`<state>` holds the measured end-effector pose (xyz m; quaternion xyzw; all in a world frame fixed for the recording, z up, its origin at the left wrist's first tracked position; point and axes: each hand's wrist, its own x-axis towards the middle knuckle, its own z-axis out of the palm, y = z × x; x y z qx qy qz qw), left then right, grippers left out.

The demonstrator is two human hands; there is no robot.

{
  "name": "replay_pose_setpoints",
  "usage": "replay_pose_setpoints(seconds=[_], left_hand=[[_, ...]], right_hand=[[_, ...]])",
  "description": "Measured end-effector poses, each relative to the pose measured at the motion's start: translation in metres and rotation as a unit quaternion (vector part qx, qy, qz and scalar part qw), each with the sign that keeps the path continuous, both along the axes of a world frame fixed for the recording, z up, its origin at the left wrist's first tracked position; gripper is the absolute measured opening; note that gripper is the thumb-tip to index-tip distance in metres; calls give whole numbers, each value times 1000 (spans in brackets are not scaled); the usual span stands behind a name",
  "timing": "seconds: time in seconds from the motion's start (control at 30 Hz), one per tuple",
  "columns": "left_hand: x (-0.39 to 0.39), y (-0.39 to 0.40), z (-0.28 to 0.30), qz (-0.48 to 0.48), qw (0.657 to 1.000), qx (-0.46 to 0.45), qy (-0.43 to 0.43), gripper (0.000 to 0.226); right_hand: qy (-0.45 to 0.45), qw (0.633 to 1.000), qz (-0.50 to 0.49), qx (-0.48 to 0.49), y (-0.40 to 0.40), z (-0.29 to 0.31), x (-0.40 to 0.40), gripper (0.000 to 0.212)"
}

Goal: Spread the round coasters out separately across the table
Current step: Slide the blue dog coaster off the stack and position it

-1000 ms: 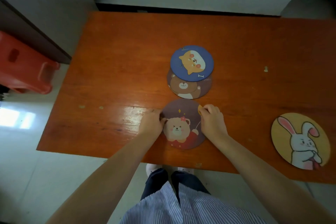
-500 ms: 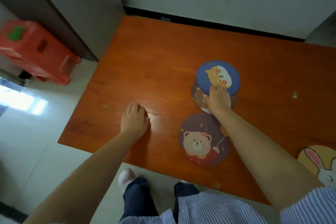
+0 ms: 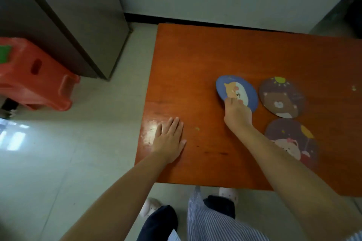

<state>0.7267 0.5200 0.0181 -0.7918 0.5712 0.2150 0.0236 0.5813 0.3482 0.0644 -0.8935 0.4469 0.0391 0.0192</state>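
My right hand (image 3: 238, 114) pinches the blue dog coaster (image 3: 237, 92) at its near edge, tilted off the orange surface (image 3: 195, 60); my left hand (image 3: 169, 141) lies flat, fingers spread and empty. I should set it down leftward, well apart from the brown bear coaster (image 3: 282, 97).

an orange-brown wooden worktop (image 3: 195, 60) carries three round coasters – a blue coaster (image 3: 241, 88), a brown bear coaster (image 3: 282, 97) just beside it, and a purple coaster (image 3: 290, 139) nearer. the left hand (image 3: 169, 141) lies flat on the worktop's left edge.

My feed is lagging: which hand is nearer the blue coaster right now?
Right. The right hand pinches the blue coaster at its near edge. The left hand lies flat on the table, well to the coaster's left and nearer the person.
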Motion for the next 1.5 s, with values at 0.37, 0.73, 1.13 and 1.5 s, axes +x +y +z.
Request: replay_pose_setpoints(seconds=[0.37,0.73,1.13,1.5], left_hand=[[93,42,-3,-79,994,-39,57,58],[195,-75,28,1,981,-75,180,26],[184,-150,47,6,944,117,309,18],[213,-212,48,-61,915,95,387,38]], right_hand=[[-168,979,-93,72,89,-15,96,17],[-149,976,-134,90,46,-19,169,17],[-65,929,-316,183,-19,-1,132,52],[-335,598,-719,117,18,1,160,30]])
